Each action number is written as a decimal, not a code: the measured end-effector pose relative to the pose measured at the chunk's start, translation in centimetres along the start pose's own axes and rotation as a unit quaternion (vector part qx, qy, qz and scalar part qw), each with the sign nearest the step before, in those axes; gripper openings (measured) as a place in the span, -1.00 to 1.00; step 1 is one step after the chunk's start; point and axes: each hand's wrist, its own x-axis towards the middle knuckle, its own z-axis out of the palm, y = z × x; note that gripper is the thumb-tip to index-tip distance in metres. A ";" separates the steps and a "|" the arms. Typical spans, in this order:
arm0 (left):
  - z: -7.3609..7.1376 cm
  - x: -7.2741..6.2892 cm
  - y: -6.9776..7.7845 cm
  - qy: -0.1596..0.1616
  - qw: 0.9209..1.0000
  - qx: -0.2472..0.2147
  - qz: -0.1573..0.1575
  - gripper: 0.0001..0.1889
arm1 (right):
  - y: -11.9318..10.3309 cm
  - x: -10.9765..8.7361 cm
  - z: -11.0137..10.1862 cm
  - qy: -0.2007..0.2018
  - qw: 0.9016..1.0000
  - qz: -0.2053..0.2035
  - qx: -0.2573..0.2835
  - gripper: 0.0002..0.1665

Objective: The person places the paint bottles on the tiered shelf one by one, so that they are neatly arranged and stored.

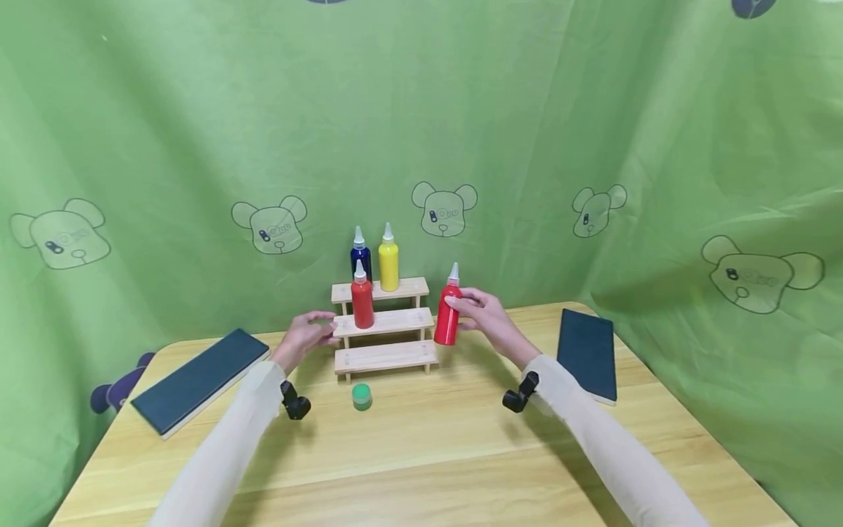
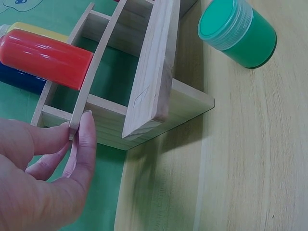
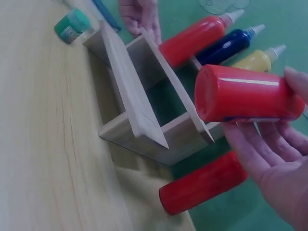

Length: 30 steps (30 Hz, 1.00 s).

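A three-step wooden display rack (image 1: 385,356) stands near the back of the table. My left hand (image 1: 305,337) pinches the left end of its middle shelf (image 2: 86,89) between thumb and fingers. To the right of the rack, my right hand (image 1: 484,315) grips a red squeeze bottle (image 3: 245,94) with a clear pointed cap. Below it in the right wrist view, another red bottle (image 3: 207,183) is beside the rack, its upper part hidden. On the middle shelf stands a red bottle (image 1: 362,304); blue (image 1: 360,258) and yellow (image 1: 388,265) ones stand on the top shelf.
In front of the rack is a small green paint jar (image 1: 361,397). A dark flat book-like block (image 1: 200,380) lies at the table's left, and a similar dark block (image 1: 587,355) at the right. Green curtain (image 1: 500,132) hangs behind the table.
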 end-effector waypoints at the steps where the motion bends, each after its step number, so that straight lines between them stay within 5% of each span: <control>1: 0.0 0.0 0.0 0.005 1.000 0.000 0.001 -0.51 | -0.2 0.2 0.2 -0.001 1.000 0.000 -0.007 -0.36; 9: 1.1 0.3 -0.5 0.003 1.000 0.005 0.001 -0.52 | -1.3 0.2 1.6 0.012 0.996 -0.016 -0.081 -0.34; 30: 0.3 0.1 -0.1 0.015 1.000 0.007 0.005 -0.53 | -1.4 4.6 7.9 0.018 0.990 -0.091 -0.102 -0.38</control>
